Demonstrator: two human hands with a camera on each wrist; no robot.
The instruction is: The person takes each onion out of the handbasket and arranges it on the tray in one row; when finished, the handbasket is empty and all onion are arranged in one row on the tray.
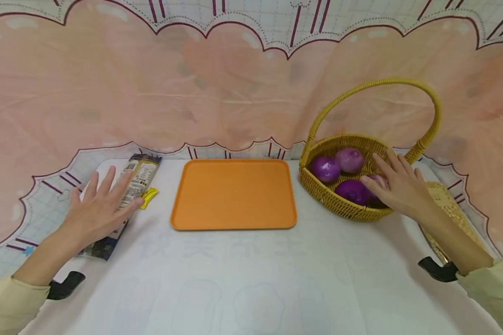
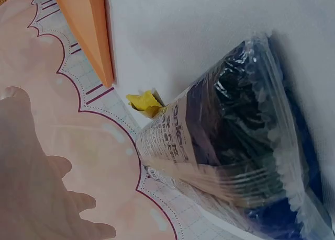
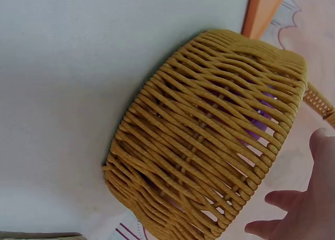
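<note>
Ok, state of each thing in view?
Orange rectangular plastic tray: lying flat.
Yellow woven basket: upright, handle raised.
Shiny round purple vegetables: resting in basket.
Dark printed plastic packet: lying down, one end crimped shut.
Small yellow wrapper: crinkled, contents unclear.
Tan textured flat item: partly hidden.
Left grip: fingers spread.
Right grip: fingers spread.

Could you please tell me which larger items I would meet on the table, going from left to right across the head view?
Printed package, orange tray, wicker basket, gold-coloured mat-like item.
</note>
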